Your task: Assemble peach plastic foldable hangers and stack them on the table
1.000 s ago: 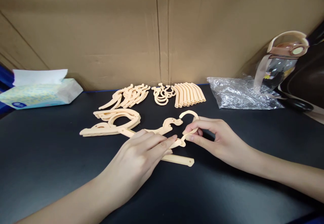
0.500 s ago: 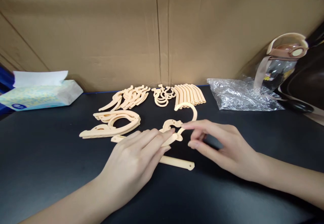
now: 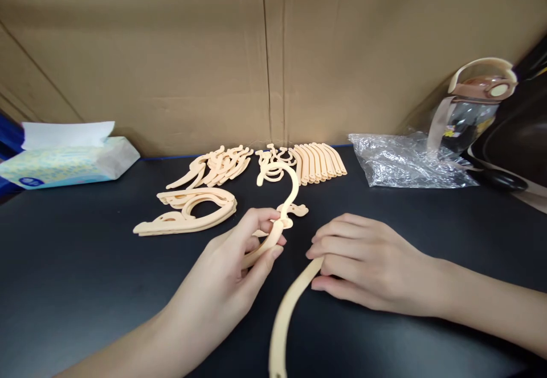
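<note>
My left hand (image 3: 237, 264) is closed on a cream plastic hanger body with its hook (image 3: 287, 195), lifted a little off the black table (image 3: 85, 287). The hook points up and away from me. My right hand (image 3: 363, 264) lies to the right, its fingers curled over one end of a long curved cream arm piece (image 3: 284, 315) that runs toward me. Both hands sit close together near the table's middle.
Behind the hands lie a stack of curved hanger bodies (image 3: 188, 212), a row of hooked parts (image 3: 217, 167), small hooks (image 3: 271, 164) and a row of arm bars (image 3: 320, 160). A tissue pack (image 3: 64, 158) sits far left, a plastic bag (image 3: 405, 161) and bottle (image 3: 470, 104) right, a cardboard wall (image 3: 273, 53) behind.
My left hand has picked up the hanger body and turned its hook upward. My right hand let go of the hook and took the long arm piece, swinging it toward me.
</note>
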Tool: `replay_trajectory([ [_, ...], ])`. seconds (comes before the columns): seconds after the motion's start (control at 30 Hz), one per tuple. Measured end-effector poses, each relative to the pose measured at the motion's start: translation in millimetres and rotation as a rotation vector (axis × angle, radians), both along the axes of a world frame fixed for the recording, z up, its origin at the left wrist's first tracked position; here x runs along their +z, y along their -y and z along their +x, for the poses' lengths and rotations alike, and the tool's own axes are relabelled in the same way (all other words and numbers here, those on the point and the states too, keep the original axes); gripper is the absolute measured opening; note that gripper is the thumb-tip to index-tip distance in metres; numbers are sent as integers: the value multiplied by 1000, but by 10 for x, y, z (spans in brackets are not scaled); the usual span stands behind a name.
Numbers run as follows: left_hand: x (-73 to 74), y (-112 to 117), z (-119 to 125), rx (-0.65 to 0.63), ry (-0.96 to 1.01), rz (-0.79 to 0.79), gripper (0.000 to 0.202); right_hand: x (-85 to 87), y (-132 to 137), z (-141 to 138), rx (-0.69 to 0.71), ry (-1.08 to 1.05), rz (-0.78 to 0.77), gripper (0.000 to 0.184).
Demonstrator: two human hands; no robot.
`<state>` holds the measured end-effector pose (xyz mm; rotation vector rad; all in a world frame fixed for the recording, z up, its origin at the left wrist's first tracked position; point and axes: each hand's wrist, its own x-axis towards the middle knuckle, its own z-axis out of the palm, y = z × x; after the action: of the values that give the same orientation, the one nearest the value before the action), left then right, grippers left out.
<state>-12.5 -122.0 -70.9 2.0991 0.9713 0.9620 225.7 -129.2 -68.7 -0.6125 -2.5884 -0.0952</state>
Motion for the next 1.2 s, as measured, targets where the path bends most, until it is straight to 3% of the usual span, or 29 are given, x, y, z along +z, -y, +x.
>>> replay_trajectory([
  [0.07,19,2,21,-22,56,-128,25,22,-10,12,-35,39,-10,27],
  [0.23,40,2,37,-120,218,-561,29,55,-3,-10,-16,97,-14,18],
  [0.37,12,-39,20,-197,391,-753,30,27,-2,-35,-18,133,-26,21],
  [0.73,88,-27,27,-67,380,-879,35,-7,-9,-32,-33,144,-79,21],
  [1.0,108,-11,3,-8,385,-954,21,-31,-33,-14,-12,181,-71,26],
  [1.2,142,-13,27,7,371,-914,22,-21,-22,-26,-6,158,-59,33],
])
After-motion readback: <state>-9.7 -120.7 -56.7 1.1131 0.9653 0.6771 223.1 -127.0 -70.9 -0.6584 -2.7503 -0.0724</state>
